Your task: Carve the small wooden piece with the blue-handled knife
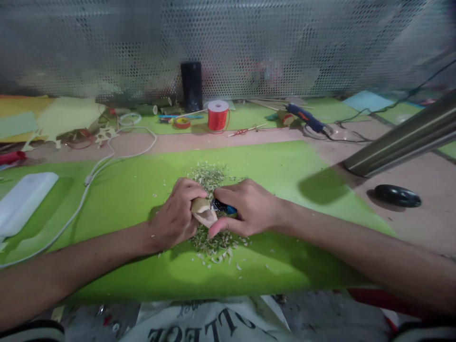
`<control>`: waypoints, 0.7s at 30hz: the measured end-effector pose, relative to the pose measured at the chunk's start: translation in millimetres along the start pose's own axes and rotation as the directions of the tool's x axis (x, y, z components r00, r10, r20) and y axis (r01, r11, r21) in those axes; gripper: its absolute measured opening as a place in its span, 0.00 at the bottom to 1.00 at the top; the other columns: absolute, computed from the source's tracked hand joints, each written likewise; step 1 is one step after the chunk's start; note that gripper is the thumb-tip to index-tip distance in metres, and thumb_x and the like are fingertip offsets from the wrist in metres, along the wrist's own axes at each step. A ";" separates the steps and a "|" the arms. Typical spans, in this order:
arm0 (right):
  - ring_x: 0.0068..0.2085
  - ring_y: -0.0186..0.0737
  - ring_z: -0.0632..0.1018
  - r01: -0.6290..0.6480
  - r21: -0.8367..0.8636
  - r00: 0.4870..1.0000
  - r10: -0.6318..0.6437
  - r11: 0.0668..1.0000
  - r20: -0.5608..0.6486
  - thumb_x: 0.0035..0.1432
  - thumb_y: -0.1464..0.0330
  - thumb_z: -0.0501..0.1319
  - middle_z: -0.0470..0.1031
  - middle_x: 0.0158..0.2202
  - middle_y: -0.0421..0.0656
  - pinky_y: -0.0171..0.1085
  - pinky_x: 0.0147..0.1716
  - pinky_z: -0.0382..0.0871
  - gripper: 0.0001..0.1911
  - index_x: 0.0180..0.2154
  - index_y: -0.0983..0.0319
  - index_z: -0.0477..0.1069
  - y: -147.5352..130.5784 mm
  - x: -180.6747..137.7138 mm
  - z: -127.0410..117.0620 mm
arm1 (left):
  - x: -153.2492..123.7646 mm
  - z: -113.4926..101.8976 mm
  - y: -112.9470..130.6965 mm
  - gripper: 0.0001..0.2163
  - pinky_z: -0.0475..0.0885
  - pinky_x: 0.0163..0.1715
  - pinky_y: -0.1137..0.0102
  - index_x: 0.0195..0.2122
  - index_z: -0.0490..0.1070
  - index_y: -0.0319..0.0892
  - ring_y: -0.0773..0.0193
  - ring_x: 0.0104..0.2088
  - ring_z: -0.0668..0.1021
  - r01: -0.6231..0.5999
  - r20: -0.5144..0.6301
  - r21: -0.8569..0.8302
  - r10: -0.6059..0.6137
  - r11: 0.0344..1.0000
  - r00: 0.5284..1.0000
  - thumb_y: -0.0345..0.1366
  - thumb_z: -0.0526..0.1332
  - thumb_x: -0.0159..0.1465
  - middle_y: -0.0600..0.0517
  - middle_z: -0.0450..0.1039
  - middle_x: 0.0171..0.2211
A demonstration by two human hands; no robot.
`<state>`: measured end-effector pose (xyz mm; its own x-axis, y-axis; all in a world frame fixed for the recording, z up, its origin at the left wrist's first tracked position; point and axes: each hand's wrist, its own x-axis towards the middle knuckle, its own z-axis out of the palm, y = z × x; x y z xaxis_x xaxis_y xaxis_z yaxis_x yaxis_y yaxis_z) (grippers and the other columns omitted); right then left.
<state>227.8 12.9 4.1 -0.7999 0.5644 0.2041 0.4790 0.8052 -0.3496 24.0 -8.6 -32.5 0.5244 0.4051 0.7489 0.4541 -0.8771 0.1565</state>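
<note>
A: Printed shirt (210,327) at the bottom edge, closest. Both forearms come in from the lower corners, slanting inward, and meet mid green mat (124,190).

B: Hands?

A: Together, knuckles touching. Left hand (176,216) curled palm-down around a tan wood piece (204,212), fingers wrapped over its top. Right hand (249,209) fisted on a blue-handled tool (224,207), wrist straight, one finger stretched low beneath it. The tool's tip meets the wood; its blade is hidden.

B: Where is the wood?

A: Between the two hands, clamped in the left, right over a heap of pale shavings (213,244) at the mat's centre.

B: Around them?

A: White cable (107,159) looping across the left side, white box (23,199) at far left. Red thread spool (218,115) and blue glue gun (306,118) near the back. Black oval object (397,195) on the bare surface (409,228), well apart on the right.
</note>
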 end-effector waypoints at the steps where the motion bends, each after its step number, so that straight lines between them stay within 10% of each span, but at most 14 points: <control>1: 0.19 0.30 0.57 0.017 -0.038 0.999 -0.019 0.999 -0.038 0.55 0.34 0.38 0.60 0.18 0.37 0.34 0.21 0.45 0.40 0.29 0.62 0.66 -0.7 -0.3 0.3 | 0.3 0.1 0.1 0.16 0.75 0.32 0.67 0.50 0.56 0.41 0.61 0.37 0.71 0.003 0.005 -0.003 -0.003 1.000 1.000 0.36 0.61 0.65 0.50 0.65 0.35; 7: 0.20 0.31 0.57 0.061 -0.239 0.973 -0.112 0.969 -0.204 0.61 0.41 0.43 0.63 0.21 0.38 0.35 0.21 0.40 0.33 0.33 0.63 0.67 -10.8 -3.5 -1.3 | -0.7 2.1 -0.5 0.12 0.75 0.32 0.67 0.47 0.58 0.41 0.61 0.36 0.72 0.013 -0.013 -0.013 -0.013 1.000 1.000 0.34 0.58 0.65 0.48 0.68 0.35; 21: 0.19 0.30 0.56 0.053 -0.107 0.998 -0.058 0.993 -0.040 0.60 0.38 0.33 0.63 0.19 0.38 0.35 0.21 0.43 0.40 0.28 0.62 0.65 -2.6 0.3 -0.1 | -3.1 1.5 -1.2 0.20 0.75 0.35 0.66 0.53 0.54 0.42 0.61 0.39 0.70 0.000 0.004 -0.038 0.000 0.999 1.000 0.35 0.62 0.64 0.49 0.64 0.38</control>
<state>226.3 11.0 5.2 -0.8112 0.5238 0.2601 0.4718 0.8489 -0.2381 22.9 -8.5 -35.9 0.5269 0.4063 0.7465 0.4268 -0.8860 0.1811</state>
